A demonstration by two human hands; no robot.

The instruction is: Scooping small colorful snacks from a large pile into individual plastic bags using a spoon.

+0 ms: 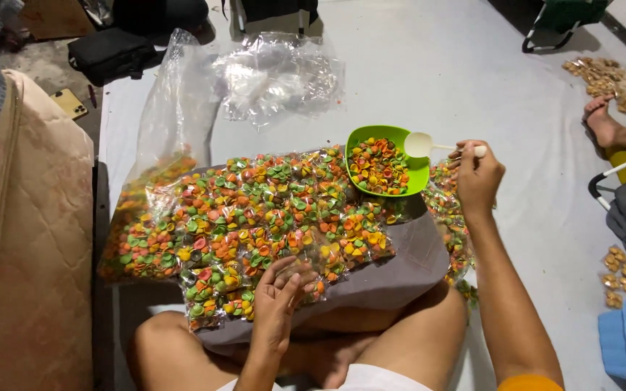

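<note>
Right grip (476, 177) clenched on white spoon (423, 145), green bowl (360, 137) holding coloured snacks (378, 166), left grip (278, 300) fingering packet (306, 286)

A bright lime-green bowl (385, 135) was filled with orange, yellow, green and pink shell crackers (378, 166). The same mix was shown by the clear packets (255, 210). A white spoon (422, 145) was seen, a grey cloth (400, 279), a pale grey-white floor sheet (436, 72) and a blue tub (621, 340).
</note>
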